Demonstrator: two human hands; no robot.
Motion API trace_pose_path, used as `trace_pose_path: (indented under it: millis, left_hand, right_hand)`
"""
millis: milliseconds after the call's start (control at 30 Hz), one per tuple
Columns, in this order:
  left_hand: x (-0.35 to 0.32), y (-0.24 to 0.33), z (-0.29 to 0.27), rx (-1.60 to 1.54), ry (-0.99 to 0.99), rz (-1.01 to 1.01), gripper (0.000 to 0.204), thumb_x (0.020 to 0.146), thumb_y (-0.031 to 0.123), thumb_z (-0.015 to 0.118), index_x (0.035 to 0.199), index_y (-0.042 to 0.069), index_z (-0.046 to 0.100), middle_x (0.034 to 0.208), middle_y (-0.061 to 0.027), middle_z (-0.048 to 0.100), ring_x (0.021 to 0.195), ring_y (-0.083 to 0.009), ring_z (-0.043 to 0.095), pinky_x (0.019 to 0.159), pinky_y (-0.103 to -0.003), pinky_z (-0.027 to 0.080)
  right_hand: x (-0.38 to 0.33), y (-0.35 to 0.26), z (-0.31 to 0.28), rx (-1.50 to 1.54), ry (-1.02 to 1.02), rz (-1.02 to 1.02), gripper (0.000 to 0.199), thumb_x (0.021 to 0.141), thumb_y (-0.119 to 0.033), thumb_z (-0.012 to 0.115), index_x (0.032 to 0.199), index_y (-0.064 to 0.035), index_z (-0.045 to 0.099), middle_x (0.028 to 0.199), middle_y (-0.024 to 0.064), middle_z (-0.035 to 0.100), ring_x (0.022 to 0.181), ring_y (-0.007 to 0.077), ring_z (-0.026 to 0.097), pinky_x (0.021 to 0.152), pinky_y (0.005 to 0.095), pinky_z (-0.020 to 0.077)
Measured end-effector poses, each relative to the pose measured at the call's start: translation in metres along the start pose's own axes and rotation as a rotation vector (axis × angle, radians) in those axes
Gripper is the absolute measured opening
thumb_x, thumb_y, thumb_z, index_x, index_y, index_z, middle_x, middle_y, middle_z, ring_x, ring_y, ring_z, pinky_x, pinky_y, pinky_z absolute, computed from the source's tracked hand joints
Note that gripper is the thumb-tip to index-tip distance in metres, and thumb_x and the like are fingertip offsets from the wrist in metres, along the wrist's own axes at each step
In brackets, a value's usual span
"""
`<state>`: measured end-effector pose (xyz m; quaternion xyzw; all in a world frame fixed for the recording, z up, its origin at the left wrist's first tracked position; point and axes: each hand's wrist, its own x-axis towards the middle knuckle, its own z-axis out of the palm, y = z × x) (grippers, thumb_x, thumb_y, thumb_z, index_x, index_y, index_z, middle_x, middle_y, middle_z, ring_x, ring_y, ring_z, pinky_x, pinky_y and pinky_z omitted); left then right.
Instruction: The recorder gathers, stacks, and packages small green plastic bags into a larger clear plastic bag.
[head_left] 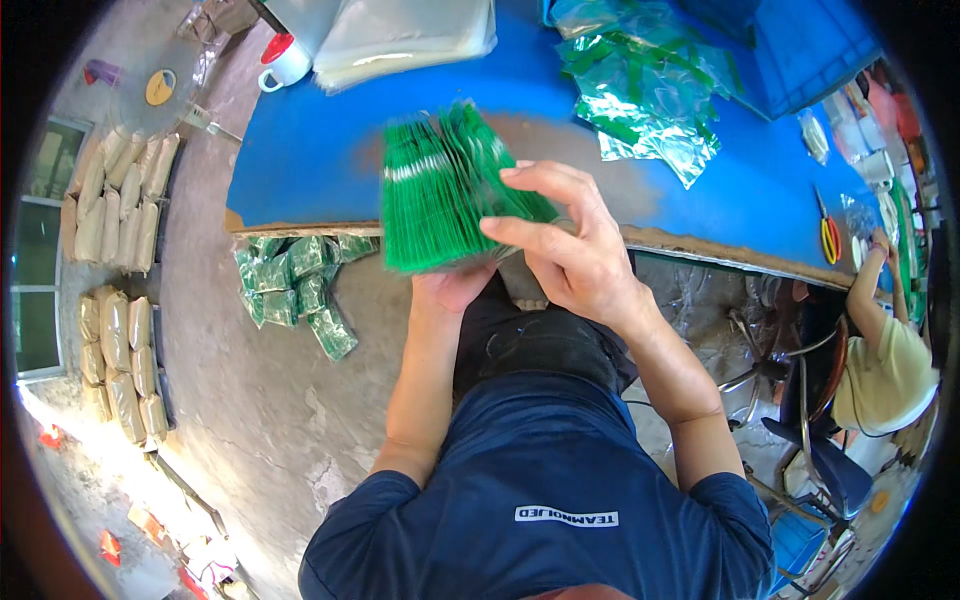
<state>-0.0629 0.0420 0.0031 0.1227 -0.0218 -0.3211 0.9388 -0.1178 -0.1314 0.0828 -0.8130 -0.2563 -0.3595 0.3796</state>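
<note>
A thick, fanned stack of green packets in clear plastic (pixel 430 205) is held up just in front of the table's near edge. My left hand (pixel 455 288) supports it from below; most of its fingers are hidden behind the packets. On the right side, my right hand (pixel 580 240) has its fingers bent over the edge of the stack, with two fingertips against the packets. Its thumb is not clearly visible. The stack parts into two bunches at the top.
A blue-topped table (pixel 330 150) spans the front. On it lie a pile of green plastic packets (pixel 650 90), clear bags (pixel 405 40), a mug (pixel 285 62) and scissors (pixel 828 230). Bundled green packets (pixel 295 280) lie below its left edge. Another person (pixel 885 375) sits at right.
</note>
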Motion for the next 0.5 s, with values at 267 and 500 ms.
trace_pose_path:
  millis: [267,500]
  left_hand:
    - [0.0,0.001,0.006,-0.194,-0.103,-0.087,0.053,0.093,0.044,0.06,0.136,0.015,0.056,0.137,-0.0078,0.059,0.126,-0.0264,0.054,0.106,-0.051,0.043]
    - [0.001,-0.002,0.015,-0.059,0.003,0.087,0.041,0.094,0.037,0.062,0.126,0.012,0.062,0.124,-0.009,0.065,0.114,-0.0252,0.062,0.096,-0.045,0.052]
  right_hand:
    - [-0.005,0.006,0.002,-0.009,-0.037,0.05,0.028,0.071,-0.005,0.079,0.097,-0.0086,0.069,0.125,0.0154,0.06,0.116,0.0358,0.058,0.096,0.0446,0.0499]
    - [-0.005,0.002,0.012,0.034,0.022,0.161,0.034,0.071,-0.023,0.088,0.092,-0.0073,0.067,0.126,0.0174,0.06,0.116,0.0361,0.058,0.096,0.0459,0.0493]
